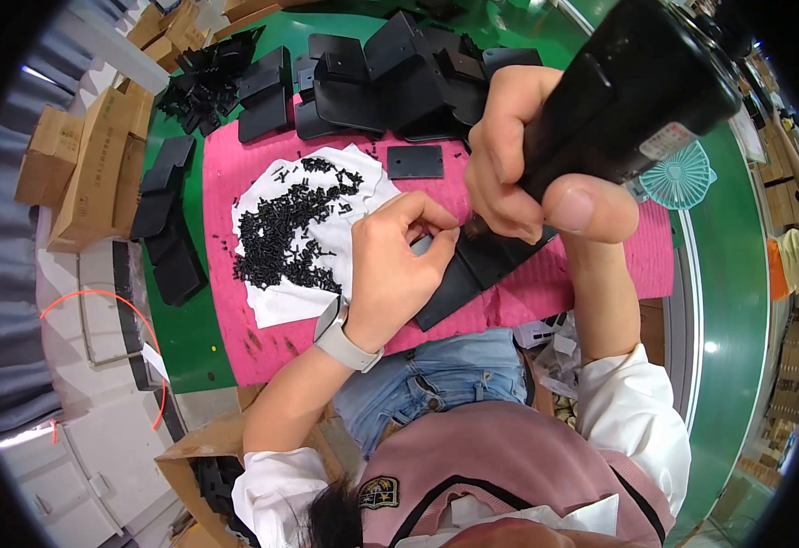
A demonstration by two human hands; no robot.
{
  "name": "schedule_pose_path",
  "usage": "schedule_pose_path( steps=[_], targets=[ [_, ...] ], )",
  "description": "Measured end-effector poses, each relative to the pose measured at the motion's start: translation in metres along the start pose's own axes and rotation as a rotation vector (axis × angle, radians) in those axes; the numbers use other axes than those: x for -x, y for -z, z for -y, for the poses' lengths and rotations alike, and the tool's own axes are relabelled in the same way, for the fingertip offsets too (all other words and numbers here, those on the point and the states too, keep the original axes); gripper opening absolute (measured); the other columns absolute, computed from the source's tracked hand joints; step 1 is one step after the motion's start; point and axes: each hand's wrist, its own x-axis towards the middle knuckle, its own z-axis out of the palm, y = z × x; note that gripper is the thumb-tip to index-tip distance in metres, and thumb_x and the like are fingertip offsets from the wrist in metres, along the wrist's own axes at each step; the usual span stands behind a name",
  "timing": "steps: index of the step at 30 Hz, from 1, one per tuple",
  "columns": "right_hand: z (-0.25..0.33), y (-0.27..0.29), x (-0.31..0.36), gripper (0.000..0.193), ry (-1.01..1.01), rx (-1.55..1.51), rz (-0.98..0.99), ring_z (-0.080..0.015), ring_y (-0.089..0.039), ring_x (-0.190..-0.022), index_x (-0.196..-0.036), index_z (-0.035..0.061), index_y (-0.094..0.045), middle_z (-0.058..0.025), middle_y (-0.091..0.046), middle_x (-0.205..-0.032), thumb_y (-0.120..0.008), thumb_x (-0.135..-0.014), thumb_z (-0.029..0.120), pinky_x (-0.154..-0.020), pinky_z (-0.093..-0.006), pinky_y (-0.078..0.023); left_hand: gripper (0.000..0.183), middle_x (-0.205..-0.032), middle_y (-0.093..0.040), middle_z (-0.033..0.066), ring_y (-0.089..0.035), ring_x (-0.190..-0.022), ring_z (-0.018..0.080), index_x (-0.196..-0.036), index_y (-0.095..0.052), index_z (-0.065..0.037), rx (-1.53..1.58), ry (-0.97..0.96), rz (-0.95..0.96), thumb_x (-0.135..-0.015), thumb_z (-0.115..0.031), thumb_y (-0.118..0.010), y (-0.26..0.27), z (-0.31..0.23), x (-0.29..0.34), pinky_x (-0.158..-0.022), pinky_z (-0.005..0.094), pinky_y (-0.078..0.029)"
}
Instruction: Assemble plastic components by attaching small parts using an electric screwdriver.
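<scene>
My right hand (509,151) is wrapped around a black electric screwdriver (623,100), which it holds over a dark bent plate (477,269) near my lap. The driver's tip is hidden behind my fingers. Just left of it, my left hand (395,260) is closed in a pinch at the plate, thumb against forefinger; anything between them is too small to make out. Beside that hand, a heap of small black screws (281,224) lies spread on a white cloth (276,306). A small flat black plate (415,162) rests beyond my left hand on the pink mat (546,288).
Several black bent brackets (349,100) stand along the mat's far edge, with more (171,219) at the left. A pile of thin black parts (208,82) sits far left on the green table (180,338). A teal fan (678,175) is at the right. Cardboard boxes (103,164) stand left.
</scene>
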Motion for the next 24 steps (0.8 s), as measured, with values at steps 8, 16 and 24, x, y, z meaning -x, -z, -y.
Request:
schedule_pose_path(
  steps=[8,16,24],
  targets=[
    [0.007,0.002,0.010,0.045,0.149,-0.118,0.024,-0.0108,-0.043,-0.039,-0.096,0.0031,-0.044,-0.0005,-0.046,-0.055,-0.070,-0.076,0.034,-0.038,-0.0236,-0.036,0.014,-0.071,-0.061,0.0098,-0.053,-0.057,0.0144,-0.085,-0.064,0.001,-0.244,-0.027,-0.017,-0.072,0.001,-0.067,0.005,-0.007,0.007,-0.055,0.0255,-0.043],
    [0.018,0.008,0.017,0.042,0.524,-0.277,0.017,-0.0105,-0.047,-0.040,-0.100,0.0055,-0.044,0.0008,-0.047,-0.057,-0.059,-0.085,0.042,-0.048,-0.0269,-0.042,0.012,-0.076,-0.062,0.0023,-0.055,-0.069,0.0081,-0.086,-0.063,0.004,0.060,-0.046,0.049,-0.082,-0.006,-0.068,0.023,-0.009,0.012,-0.065,0.0202,-0.043],
    [0.017,0.003,0.015,0.039,0.554,-0.306,-0.060,-0.0096,-0.049,-0.040,-0.097,0.0071,-0.044,0.0024,-0.047,-0.055,-0.060,-0.085,0.040,-0.047,-0.0264,-0.043,0.014,-0.081,-0.066,0.0048,-0.059,-0.074,0.0080,-0.090,-0.065,0.005,0.339,-0.001,0.174,-0.081,-0.006,-0.069,0.028,-0.014,0.010,-0.068,0.0212,-0.048]
  ],
)
